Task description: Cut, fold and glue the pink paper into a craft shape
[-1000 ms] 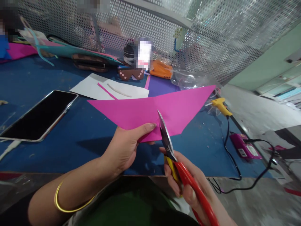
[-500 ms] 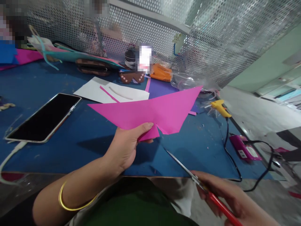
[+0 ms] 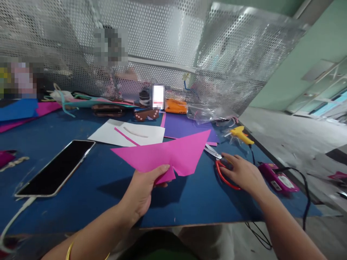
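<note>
My left hand (image 3: 146, 184) pinches a bright pink sheet of paper (image 3: 159, 153) by its lower edge, thumb on top. The sheet has two pointed ends and a slit beside the thumb; it is held above the table. A pair of scissors (image 3: 213, 151) with red handles lies on the table to the right, blades pointing up and left, the tips partly hidden by the paper. Over the handles is my right hand (image 3: 242, 173), its fingers loosely spread and touching or just above them.
A white sheet (image 3: 103, 134) bearing strips and a purple sheet (image 3: 179, 124) lie behind. A charging phone (image 3: 55, 168) is at left. On the right are a yellow glue gun (image 3: 241, 135) and a magenta box (image 3: 279, 180) with a cord. A perforated metal screen (image 3: 151, 47) stands behind.
My right hand has moved up and forward from the table's front edge, and the scissors now lie on the table. The view has tilted up. My left hand still holds the pink paper.
</note>
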Motion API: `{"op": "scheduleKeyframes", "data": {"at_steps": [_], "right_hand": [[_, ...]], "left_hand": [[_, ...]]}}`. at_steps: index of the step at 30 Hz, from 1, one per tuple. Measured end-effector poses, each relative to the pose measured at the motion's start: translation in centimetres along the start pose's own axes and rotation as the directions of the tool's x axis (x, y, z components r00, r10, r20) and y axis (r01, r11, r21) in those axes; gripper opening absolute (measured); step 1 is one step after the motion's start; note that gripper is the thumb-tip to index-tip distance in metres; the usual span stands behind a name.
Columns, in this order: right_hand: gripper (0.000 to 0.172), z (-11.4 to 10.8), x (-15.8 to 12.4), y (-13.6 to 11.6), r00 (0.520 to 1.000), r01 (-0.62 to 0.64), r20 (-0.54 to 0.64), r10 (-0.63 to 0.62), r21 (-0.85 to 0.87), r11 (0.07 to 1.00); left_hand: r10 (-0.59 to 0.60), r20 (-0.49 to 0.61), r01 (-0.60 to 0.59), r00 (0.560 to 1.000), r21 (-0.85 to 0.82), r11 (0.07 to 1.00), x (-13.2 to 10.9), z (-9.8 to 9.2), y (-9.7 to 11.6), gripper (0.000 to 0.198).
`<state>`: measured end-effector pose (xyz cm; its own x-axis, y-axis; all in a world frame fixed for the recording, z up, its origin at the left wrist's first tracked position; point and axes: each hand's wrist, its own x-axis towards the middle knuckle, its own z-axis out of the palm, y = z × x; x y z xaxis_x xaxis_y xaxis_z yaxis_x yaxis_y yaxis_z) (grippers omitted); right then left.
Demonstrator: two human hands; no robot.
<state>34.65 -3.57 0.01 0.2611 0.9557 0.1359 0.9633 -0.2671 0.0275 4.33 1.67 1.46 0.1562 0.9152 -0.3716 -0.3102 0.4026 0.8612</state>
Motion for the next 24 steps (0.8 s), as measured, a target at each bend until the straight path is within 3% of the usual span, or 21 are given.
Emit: {"op": "scheduleKeyframes", "data": {"at_steps": [4, 7, 9, 10, 12, 15, 18, 24], "right_hand": [[0.041, 0.0, 1.1, 0.4, 0.995, 0.094, -0.011, -0.094, 0.0, 0.996], [0.03, -0.8, -0.5, -2.0, 0.979, 0.169, -0.124, -0.16, 0.061, 0.984], [0.028, -1.3, -2.0, -4.9, 0.894, 0.334, -0.395, -0.213, 0.268, 0.904], [0.026, -1.5, -2.8, -6.6, 0.814, 0.449, -0.517, -0.264, 0.273, 0.851], [0.022, -1.5, -4.1, -9.6, 0.674, 0.605, -0.634, -0.379, 0.179, 0.776], [0.021, -1.1, -5.3, -12.4, 0.579, 0.595, -0.709, -0.404, 0.028, 0.803], [0.021, -0.6, -6.0, -13.0, 0.549, 0.555, -0.737, -0.393, -0.03, 0.831], [0.042, -0.3, -6.6, -13.3, 0.516, 0.648, -0.701, -0.493, -0.058, 0.76]], "left_hand": [[-0.015, 0.015, 0.015, 1.0, 0.021, 1.0, 0.2, -0.1, -0.1, 0.039], [-0.028, 0.024, 0.027, 0.999, 0.034, 0.999, 0.3, -0.1, -0.3, 0.037], [-0.035, 0.028, 0.033, 0.999, 0.046, 0.998, 0.4, 0.0, -0.4, 0.035], [-0.034, 0.031, 0.032, 0.999, 0.048, 0.998, 0.4, 0.1, -0.5, 0.034], [-0.036, 0.027, 0.035, 0.999, 0.039, 0.999, 0.2, 0.1, -0.7, 0.031], [-0.083, 0.002, 0.083, 0.997, 0.026, 0.996, -0.5, 0.0, -1.2, 0.031], [-0.125, -0.032, 0.126, 0.992, 0.018, 0.992, -1.5, -0.3, -1.7, 0.033], [-0.123, -0.028, 0.123, 0.992, -0.003, 0.992, -2.7, -0.5, -2.1, 0.034]]}}
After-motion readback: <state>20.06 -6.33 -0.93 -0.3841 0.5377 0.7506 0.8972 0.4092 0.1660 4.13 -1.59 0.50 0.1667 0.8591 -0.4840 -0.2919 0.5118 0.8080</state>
